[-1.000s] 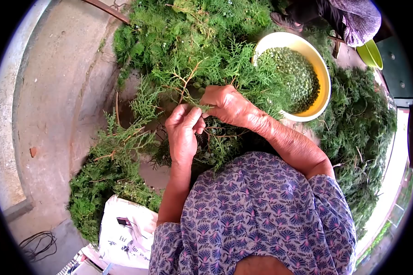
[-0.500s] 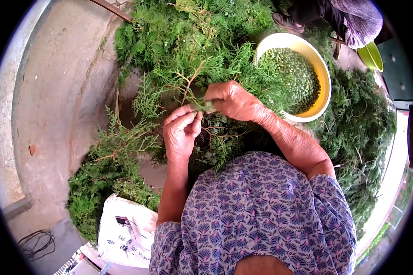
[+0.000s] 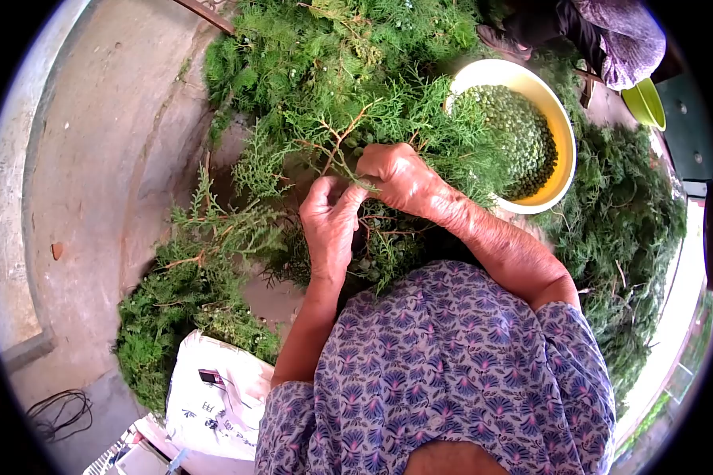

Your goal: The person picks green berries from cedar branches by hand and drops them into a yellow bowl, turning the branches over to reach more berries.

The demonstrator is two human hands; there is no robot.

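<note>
— Four entries hard to read: can you list them left to right?
— Entry 1, cable (image 3: 55, 412): it lies lower left on the concrete floor (image 3: 95, 174) and is partly lost in the dark rim of my view. Entry 2, white bag (image 3: 214, 396): its lower edge is cut off, and the print is too small for me to read. Entry 3, left hand (image 3: 330, 226): the back is turned to me and the fingers are curled. Their tips are buried in foliage, so I cannot tell whether it clamps anything. Entry 4, second person, top right: I see only a purple sleeve (image 3: 622, 39), beside a green bowl (image 3: 646, 103) that is half cut off.
— And the sprig?
— Sprig (image 3: 337, 150): it has a brown forked stem that fans up and away above both hands, over the heap of cut greenery (image 3: 293, 55). Its base runs down between the hands. Right hand (image 3: 396, 178): the fingers are bunched together and pinched on the base of the sprig, close against the left hand's fingers. Just right of it is a yellow bowl (image 3: 561, 170) filled with small green berries (image 3: 511, 134), with foliage overlapping its left rim.
</note>
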